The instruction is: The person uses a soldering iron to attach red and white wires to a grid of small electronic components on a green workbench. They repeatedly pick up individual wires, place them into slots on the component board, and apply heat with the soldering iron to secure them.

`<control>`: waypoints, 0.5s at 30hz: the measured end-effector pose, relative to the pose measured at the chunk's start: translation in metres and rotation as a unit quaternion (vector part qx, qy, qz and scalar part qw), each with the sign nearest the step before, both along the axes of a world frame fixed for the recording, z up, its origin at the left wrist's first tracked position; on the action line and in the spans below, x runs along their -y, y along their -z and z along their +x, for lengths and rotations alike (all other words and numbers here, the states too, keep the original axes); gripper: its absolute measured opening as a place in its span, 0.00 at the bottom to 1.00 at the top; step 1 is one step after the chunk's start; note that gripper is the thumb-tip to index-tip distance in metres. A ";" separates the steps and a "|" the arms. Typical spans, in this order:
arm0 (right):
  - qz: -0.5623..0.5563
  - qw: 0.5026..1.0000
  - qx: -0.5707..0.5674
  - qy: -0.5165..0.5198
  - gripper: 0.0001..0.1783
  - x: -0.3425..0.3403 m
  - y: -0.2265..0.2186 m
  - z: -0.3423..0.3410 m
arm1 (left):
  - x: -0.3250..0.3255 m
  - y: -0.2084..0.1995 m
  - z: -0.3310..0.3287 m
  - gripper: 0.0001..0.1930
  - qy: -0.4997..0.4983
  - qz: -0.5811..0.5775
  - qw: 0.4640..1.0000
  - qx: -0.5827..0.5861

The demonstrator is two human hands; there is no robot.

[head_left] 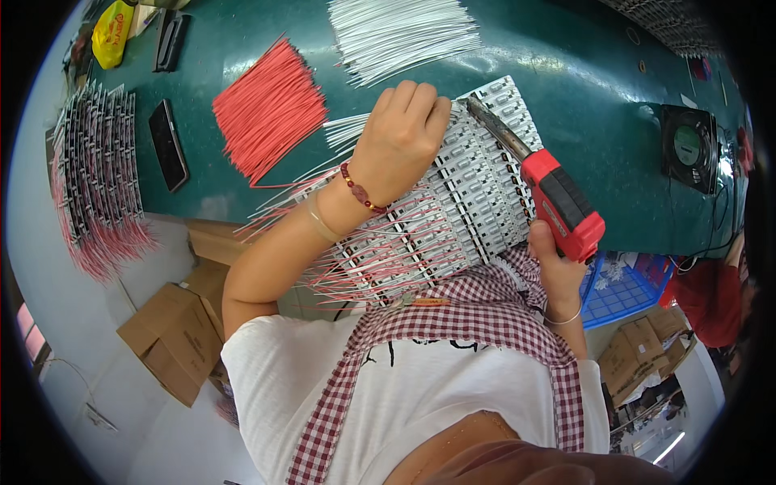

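My left hand (402, 129) rests with curled fingers on a stack of white circuit strips (465, 210) that lies at the near edge of the green table (566, 89); what its fingers pinch is hidden. Red and white wires stick out of the strips toward me. My right hand (556, 271) grips the red handle of a soldering iron (558, 198). The iron's dark metal tip (485, 117) points up-left over the strips, close to my left fingers.
Loose red wires (271, 109) and white wires (400, 32) lie in bundles on the table. A black phone (168, 144) and a finished stack of wired strips (97, 178) sit at the left. A small black fan (689, 145) stands right. Cardboard boxes (174, 335) and a blue crate (618, 287) are on the floor.
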State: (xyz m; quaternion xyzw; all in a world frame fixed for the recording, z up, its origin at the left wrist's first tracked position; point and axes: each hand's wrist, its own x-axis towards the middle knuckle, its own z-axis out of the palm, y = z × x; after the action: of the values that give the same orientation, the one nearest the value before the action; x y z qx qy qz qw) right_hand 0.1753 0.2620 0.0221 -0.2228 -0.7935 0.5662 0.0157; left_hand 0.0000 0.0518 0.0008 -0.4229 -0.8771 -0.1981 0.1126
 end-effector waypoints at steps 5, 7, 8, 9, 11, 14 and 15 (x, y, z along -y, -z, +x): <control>-0.002 1.000 0.011 -0.001 0.11 0.000 -0.004 -0.001 | 0.001 0.001 0.002 0.15 -0.003 0.000 1.000 0.003; -0.002 1.000 -0.013 -0.003 0.11 0.002 -0.005 -0.001 | 0.002 0.001 0.001 0.15 -0.002 -0.004 1.000 0.007; 0.004 1.000 -0.026 -0.014 0.12 0.002 -0.004 -0.002 | 0.002 0.000 0.001 0.15 -0.002 -0.006 1.000 0.010; 0.024 0.998 -0.041 -0.045 0.12 -0.002 -0.002 -0.002 | 0.002 0.000 0.001 0.15 -0.003 -0.007 1.000 0.011; 0.044 0.995 -0.059 -0.072 0.13 -0.003 0.000 -0.001 | 0.002 -0.001 0.002 0.15 -0.005 -0.009 1.000 0.011; 0.035 0.997 -0.059 -0.047 0.14 0.000 -0.002 0.001 | 0.002 0.000 0.002 0.15 -0.004 -0.018 1.000 0.008; 0.026 0.998 -0.056 -0.034 0.15 0.001 -0.004 0.002 | 0.002 0.000 0.001 0.15 -0.005 -0.018 1.000 -0.001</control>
State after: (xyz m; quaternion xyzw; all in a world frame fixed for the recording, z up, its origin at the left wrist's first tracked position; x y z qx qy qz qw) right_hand 0.1774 0.2607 0.0256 -0.1634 -0.8127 0.5574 0.0469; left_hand 0.0015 0.0498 0.0006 -0.4206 -0.8826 -0.1808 0.1071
